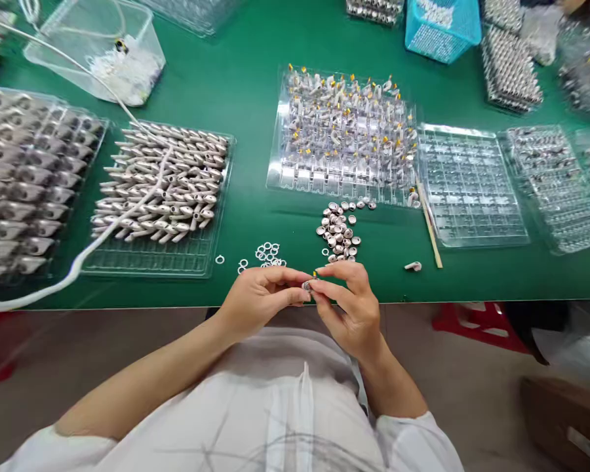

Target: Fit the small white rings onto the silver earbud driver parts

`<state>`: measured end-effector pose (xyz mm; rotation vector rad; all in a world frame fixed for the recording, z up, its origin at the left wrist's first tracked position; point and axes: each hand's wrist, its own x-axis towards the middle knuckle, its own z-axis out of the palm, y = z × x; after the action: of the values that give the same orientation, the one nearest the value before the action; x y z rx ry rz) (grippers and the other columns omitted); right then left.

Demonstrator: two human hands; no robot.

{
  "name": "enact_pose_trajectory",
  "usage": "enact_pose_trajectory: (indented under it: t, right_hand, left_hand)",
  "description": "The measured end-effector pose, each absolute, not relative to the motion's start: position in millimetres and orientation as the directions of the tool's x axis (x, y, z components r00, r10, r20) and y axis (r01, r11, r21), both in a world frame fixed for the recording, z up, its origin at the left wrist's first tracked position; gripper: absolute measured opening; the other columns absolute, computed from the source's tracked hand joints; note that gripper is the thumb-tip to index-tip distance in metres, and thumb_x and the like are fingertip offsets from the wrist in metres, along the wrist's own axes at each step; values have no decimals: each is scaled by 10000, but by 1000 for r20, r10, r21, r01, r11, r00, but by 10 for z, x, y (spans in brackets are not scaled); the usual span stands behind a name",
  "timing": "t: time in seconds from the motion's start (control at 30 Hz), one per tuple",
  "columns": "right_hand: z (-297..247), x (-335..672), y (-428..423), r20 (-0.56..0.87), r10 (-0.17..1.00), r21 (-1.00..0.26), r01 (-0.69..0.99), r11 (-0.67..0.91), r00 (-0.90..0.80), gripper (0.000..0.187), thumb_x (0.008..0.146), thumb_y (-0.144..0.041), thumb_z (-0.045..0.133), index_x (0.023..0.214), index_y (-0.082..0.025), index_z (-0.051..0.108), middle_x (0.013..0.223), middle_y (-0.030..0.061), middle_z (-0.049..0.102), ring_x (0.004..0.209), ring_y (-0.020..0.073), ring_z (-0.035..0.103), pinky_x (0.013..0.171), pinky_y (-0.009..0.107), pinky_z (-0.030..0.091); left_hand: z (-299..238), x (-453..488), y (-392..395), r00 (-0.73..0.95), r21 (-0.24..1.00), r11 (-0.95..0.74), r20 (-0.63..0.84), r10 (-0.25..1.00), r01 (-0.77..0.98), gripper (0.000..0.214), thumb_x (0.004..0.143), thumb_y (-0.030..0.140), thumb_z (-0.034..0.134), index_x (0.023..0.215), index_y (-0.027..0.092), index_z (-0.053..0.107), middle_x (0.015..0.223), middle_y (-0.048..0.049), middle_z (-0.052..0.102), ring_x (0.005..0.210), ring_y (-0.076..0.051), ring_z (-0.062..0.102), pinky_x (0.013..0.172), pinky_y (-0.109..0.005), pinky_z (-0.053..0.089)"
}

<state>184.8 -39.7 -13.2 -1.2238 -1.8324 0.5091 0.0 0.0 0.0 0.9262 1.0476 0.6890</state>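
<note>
At the front edge of the green table, my left hand (pixel 255 298) and my right hand (pixel 349 305) meet, fingertips pinched together on one small earbud part (pixel 306 286). It looks silvery and round, and a yellow tip shows by the right fingers; much of it is covered by fingertips. Just beyond the hands lies a pile of small silvery domed caps (pixel 339 229). White rings (pixel 268 254) are scattered to the left of that pile. A single white earbud shell (pixel 413 266) rests on the table to the right.
A clear tray (pixel 280 177) of yellow-tipped earbud parts stands behind the caps. To its right are a wooden stick (pixel 430 229) and a clear compartment tray (pixel 472 190). Trays of silvery pieces (pixel 162 183) sit left, crossed by a white hose (pixel 122 219). A blue basket (pixel 442 39) stands behind.
</note>
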Motion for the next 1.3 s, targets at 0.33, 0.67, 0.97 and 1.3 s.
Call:
enact_pose_trajectory:
  t: [0.33, 0.67, 0.97, 1.3]
  right_hand:
    - [-182, 1842, -395, 510, 842, -652, 561, 510, -173, 361, 823, -94, 661, 1114, -307, 639, 967, 21, 703, 909, 218, 592, 815, 434, 478]
    - [-242, 1892, -414, 596, 758, -545, 558, 625, -266, 419, 817, -96, 681, 1187, -278, 604, 981, 25, 737, 851, 212, 613, 768, 436, 468]
    - [-248, 1905, -403, 589, 750, -538, 546, 642, -301, 439, 839, -104, 659, 1240, -265, 579, 1005, 29, 722, 863, 205, 601, 766, 418, 454]
    - [-203, 1916, -384, 485, 847, -687, 503, 524, -219, 443, 834, -106, 641, 1211, -336, 596, 1110, 48, 628, 998, 228, 574, 863, 439, 486]
  left_hand:
    - [-36, -11, -38, 368, 908, 419, -389, 845, -3, 156, 703, 164, 764, 857, 144, 769, 736, -12, 764, 618, -112, 702, 641, -153, 608]
    - [-9, -30, -31, 411, 955, 250, -293, 863, 158, 138, 750, 184, 723, 877, 149, 765, 760, -25, 770, 640, -131, 726, 641, -154, 598]
    - [-27, -52, -38, 410, 946, 275, -322, 853, 170, 148, 752, 198, 728, 889, 154, 763, 763, -24, 764, 642, -130, 717, 644, -163, 591]
    - [52, -58, 25, 451, 885, 464, -424, 786, 24, 195, 752, 256, 748, 913, 145, 751, 815, -44, 743, 690, -132, 676, 683, -218, 587]
